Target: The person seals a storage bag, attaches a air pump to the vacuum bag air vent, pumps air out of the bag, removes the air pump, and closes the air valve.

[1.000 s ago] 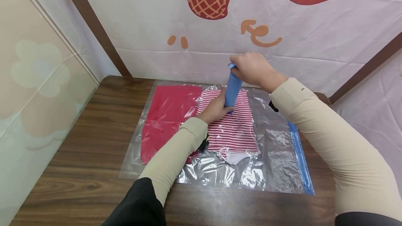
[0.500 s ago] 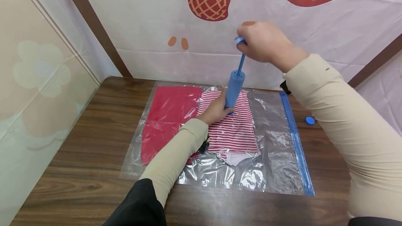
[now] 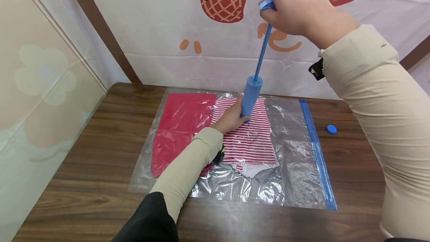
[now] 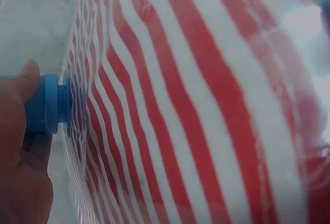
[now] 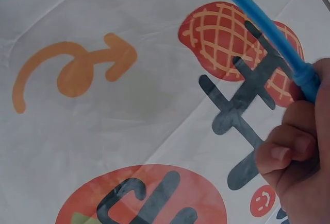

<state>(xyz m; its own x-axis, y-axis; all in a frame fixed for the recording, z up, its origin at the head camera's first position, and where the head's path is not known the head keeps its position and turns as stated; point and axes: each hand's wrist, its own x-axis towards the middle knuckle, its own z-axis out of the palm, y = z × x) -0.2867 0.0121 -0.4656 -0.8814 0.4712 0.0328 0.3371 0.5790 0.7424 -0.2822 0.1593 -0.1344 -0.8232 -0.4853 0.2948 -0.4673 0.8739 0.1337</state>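
Observation:
A blue hand pump (image 3: 252, 94) stands slightly tilted on a clear vacuum storage bag (image 3: 295, 152). My left hand (image 3: 231, 117) grips the pump's barrel near its base; in the left wrist view the pump's collar (image 4: 50, 104) meets the bag's valve area. High above, my right hand (image 3: 299, 6) holds the pump's handle (image 3: 267, 5), with the rod (image 3: 262, 53) drawn far out. The right wrist view shows curled fingers (image 5: 289, 149) at the rod's top. Inside the bag lie a folded red cloth (image 3: 181, 126) and a red-and-white striped garment (image 3: 248, 145).
A blue zip strip (image 3: 317, 154) runs along the bag's right edge. A small round blue cap (image 3: 331, 129) lies on the wooden table (image 3: 84, 160) right of the bag. Behind the table hangs a printed white cloth (image 3: 151, 21).
My right hand has risen up and to the right, pulling the pump's rod out of the barrel. My left hand stays in place. The blue cap has come into sight.

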